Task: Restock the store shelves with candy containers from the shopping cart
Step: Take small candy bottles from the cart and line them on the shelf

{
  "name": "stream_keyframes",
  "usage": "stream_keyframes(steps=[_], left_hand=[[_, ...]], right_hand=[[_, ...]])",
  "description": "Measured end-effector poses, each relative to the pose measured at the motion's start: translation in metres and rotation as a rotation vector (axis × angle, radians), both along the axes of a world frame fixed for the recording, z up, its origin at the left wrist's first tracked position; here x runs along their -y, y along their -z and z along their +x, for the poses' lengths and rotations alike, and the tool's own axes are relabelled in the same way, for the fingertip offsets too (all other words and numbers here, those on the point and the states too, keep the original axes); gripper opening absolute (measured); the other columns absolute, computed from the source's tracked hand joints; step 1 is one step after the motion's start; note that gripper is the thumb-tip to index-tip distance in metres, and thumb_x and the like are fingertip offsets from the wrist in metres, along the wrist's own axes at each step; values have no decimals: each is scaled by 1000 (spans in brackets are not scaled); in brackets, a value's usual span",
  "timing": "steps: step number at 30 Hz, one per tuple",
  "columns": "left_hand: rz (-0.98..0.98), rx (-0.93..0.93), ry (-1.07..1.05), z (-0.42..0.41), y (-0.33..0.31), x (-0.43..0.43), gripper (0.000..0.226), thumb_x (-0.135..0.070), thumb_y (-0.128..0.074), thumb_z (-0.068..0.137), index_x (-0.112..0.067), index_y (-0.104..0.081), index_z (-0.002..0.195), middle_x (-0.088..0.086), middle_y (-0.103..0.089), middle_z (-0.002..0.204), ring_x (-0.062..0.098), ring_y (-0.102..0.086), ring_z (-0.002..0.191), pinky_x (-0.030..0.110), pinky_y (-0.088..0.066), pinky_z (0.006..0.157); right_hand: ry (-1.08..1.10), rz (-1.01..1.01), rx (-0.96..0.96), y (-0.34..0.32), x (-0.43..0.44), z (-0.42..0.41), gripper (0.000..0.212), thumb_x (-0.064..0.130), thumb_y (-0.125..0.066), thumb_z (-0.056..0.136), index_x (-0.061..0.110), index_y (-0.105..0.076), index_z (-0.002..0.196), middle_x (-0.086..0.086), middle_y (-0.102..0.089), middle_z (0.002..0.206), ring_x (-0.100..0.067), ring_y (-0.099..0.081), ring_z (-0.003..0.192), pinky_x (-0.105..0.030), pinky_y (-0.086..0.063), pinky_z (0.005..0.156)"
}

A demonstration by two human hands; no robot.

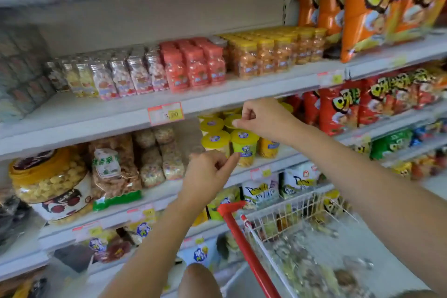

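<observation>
Glossy clear plastic yellow-lidded candy tubs (244, 146) at twelve o'clock; white metal-wire shopping cart (278, 221), five o'clock.

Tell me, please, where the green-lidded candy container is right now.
In the head view, the green-lidded container stands near centre at the front of a shelf, a yellow-lidded container at its left, between the left hand below and the right hand above.
</observation>
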State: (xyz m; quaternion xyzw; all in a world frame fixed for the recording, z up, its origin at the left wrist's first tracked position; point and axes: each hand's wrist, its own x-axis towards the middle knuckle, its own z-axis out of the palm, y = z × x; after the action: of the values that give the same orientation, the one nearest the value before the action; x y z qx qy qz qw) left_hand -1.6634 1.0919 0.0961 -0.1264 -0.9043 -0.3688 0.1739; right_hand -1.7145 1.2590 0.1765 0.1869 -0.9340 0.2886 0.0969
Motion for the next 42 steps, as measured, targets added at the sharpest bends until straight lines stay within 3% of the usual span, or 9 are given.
stream_keyframes(steps=[5,11,13,14,16,18,29,35,42], left_hand=[[-192,412,202,7,82,-58,23,-44,-62,86,-22,-62,92,-8,-50,111,10,-52,102,25,-39,80],[-445,760,293,-13,180,-119,54,-39,-56,92,-15,-42,139,6,-36,147,23,-39,131,28,-33,105],[-576,892,292,-27,213,-134,53,-37,-53,95,-9,-42,138,12,-41,143,27,-44,126,33,-39,103],[-653,943,291,-33,229,-139,52,-35,-51,96,-6,-41,138,14,-42,143,29,-45,126,34,-39,102],[-800,1001,317,-47,260,-146,46,-29,-48,98,0,-46,134,17,-46,139,31,-48,122,37,-40,99],[-921,1027,329,-58,291,-149,41,-17,-48,96,1,-48,133,18,-52,133,29,-52,118,35,-43,95],[-1173,828,621,-64,366,-198,44,7,-43,89,-8,-53,129,14,-59,118,29,-57,109,37,-49,81],[-1418,733,653,-62,378,-210,35,-2,-57,86,-5,-58,121,11,-53,127,28,-44,122,36,-45,95],[-1284,853,550,-64,369,-216,39,-15,-66,85,-9,-56,122,9,-54,125,24,-44,122,31,-44,94]], right_hand=[[166,186,416,108,-103,6,32,33,-62,90,2,-60,82,-18,-56,76,-28,-54,71,-28,-34,62],[309,312,866,244,-196,14,35,36,-59,91,12,-46,69,-3,-47,66,-25,-55,65,-30,-38,57],[335,289,963,282,-215,15,36,35,-57,92,8,-58,116,-12,-61,114,-33,-58,113,-38,-48,88],[353,284,999,297,-220,16,55,33,-57,93,6,-41,139,-15,-51,135,-33,-49,125,-39,-44,98],[374,246,1053,324,-225,15,66,26,-57,95,5,-23,148,-16,-40,146,-31,-49,124,-34,-45,91],[375,214,1106,351,-225,14,56,16,-54,96,5,-30,145,-19,-45,140,-30,-56,111,-31,-42,76],[205,441,1300,471,-208,9,25,12,-57,92,0,-59,113,-13,-59,106,-23,-60,95,-28,-45,73],[176,460,1343,493,-204,3,61,33,-70,85,3,-49,134,-11,-51,134,-29,-52,122,-36,-45,100],[334,228,1289,473,-210,-2,27,23,-68,87,3,-56,100,-5,-55,83,-22,-63,84,-25,-46,61]])
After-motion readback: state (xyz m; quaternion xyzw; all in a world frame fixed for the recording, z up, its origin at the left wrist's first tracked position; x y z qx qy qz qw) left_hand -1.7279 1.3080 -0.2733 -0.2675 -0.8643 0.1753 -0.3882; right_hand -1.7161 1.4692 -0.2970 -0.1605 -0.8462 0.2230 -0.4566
